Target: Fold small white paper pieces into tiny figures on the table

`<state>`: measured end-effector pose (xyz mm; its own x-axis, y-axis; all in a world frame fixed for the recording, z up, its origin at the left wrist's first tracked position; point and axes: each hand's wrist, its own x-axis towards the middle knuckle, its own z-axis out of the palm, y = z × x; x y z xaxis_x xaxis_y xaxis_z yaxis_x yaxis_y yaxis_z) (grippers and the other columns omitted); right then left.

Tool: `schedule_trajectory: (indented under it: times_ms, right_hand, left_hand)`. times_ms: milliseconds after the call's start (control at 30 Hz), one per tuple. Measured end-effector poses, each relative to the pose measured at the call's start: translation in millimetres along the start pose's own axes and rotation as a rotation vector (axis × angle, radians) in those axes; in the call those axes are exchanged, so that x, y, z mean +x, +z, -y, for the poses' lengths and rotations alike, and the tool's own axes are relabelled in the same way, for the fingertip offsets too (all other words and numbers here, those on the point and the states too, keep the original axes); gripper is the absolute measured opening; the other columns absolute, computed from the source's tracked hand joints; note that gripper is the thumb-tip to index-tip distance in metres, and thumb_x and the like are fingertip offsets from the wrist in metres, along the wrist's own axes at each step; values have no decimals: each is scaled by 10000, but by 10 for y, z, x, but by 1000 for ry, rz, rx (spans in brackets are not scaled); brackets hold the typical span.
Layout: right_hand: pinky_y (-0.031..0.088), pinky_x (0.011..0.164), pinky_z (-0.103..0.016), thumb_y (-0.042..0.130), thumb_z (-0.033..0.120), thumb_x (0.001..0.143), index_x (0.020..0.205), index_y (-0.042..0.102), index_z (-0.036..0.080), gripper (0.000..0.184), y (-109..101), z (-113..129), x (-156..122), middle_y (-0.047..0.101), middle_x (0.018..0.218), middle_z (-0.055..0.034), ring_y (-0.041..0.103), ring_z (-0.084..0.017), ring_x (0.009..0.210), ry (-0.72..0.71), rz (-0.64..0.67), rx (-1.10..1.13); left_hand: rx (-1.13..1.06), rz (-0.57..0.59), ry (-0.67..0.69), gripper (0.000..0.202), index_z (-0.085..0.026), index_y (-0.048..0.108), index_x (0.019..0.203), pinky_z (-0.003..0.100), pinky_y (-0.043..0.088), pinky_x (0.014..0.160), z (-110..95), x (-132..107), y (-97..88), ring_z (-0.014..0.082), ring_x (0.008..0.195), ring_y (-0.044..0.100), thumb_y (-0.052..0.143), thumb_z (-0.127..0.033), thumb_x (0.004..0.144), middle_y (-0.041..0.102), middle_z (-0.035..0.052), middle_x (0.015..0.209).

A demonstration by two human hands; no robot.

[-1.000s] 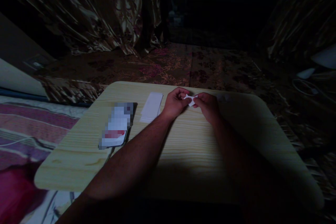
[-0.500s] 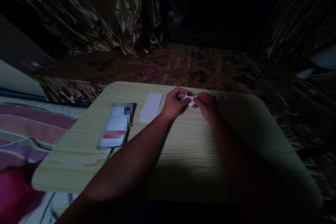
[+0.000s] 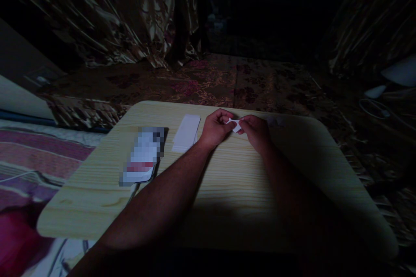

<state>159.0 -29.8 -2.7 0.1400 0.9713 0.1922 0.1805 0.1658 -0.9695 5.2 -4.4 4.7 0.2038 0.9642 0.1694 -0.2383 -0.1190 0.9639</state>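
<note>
Both of my hands meet over the far middle of a light wooden table (image 3: 227, 190). My left hand (image 3: 216, 129) and my right hand (image 3: 256, 132) pinch a small white piece of paper (image 3: 234, 124) between their fingertips, just above the tabletop. Fingers of both hands are curled closed on it. A white paper strip (image 3: 186, 133) lies flat on the table just left of my left hand. Further left lies a phone (image 3: 142, 159) with a lit screen.
A faint pale scrap (image 3: 275, 122) lies on the table to the right of my right hand. Patterned dark fabric (image 3: 208, 80) covers the floor beyond the table, and curtains (image 3: 107, 13) hang behind. A striped blanket (image 3: 35, 160) is at the left.
My hands stay in the same place, pinching the small paper; only the fingers shift slightly. The view has drifted a little.
</note>
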Motion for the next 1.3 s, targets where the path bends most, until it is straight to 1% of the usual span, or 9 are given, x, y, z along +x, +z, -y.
schedule_trajectory:
  times_ms: [167,300,400,533,767,933,1067,1300]
  right_hand:
    - [528,558,-260,648,400,783,837,653,178,228,5,7,-11,715,662,-16,686,-166,585,15,-9,3]
    - [533,579,-264,681,365,737,844,659,179,216,5,35,-18,724,680,-14,692,-170,606,24,9,28]
    - [518,559,-258,689,353,714,827,659,175,214,10,79,-26,723,666,-15,682,-166,583,55,-5,4]
    - [504,543,-250,677,358,732,803,657,174,198,11,105,-37,709,627,-12,675,-163,566,54,-12,-7]
    - [511,552,-252,674,350,745,796,659,183,176,4,13,-14,712,633,-7,685,-170,579,22,-2,21]
    - [528,581,-262,671,362,742,785,649,185,183,3,85,-38,710,644,-5,691,-172,601,40,5,15]
    - [522,569,-260,667,377,750,785,650,186,195,-2,144,-57,703,637,-6,691,-174,602,45,4,-15]
    - [517,563,-263,657,385,757,775,652,192,193,7,90,-42,689,616,5,678,-169,576,27,-18,-37]
  left_hand:
    - [18,4,9,300,-161,646,849,200,384,538,5,-2,0,71,564,515,816,-217,608,627,-24,686]
    - [25,-11,16,294,-161,645,846,203,388,541,7,4,2,75,565,517,809,-208,606,624,-25,679]
    - [32,-15,15,292,-163,645,846,203,381,534,6,6,6,74,557,510,807,-201,607,622,-26,673]
    - [36,-15,18,283,-163,641,841,202,374,526,-7,-1,16,73,551,511,804,-199,613,621,-26,670]
    - [25,-9,20,281,-162,638,846,200,371,522,-19,-16,24,69,545,509,798,-186,616,618,-32,664]
    - [14,3,23,296,-166,635,860,204,379,525,-9,-10,20,72,550,509,795,-187,612,614,-35,666]
    - [22,19,21,304,-172,628,861,208,388,541,8,-1,13,76,563,514,797,-193,609,612,-33,671]
    - [38,19,21,321,-175,634,881,208,378,527,25,2,1,73,551,500,798,-191,605,600,-38,666]
